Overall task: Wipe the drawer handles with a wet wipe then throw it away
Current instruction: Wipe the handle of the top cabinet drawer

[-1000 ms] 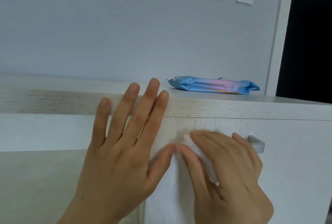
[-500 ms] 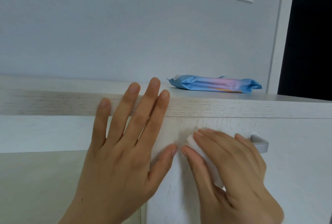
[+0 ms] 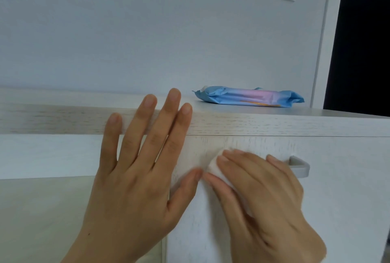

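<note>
While your right fingers lie nearly straight over the folded wet wipe and the thumb closes beneath it, you pinch it against the drawer handle, whose grey end shows just past your right hand. Your left hand lies flat, fingers spread, holding nothing. Its thumb is on the drawer front, and its fingertips reach the edge of the cabinet top. A blue pack of wipes lies on that top, behind both hands.
</note>
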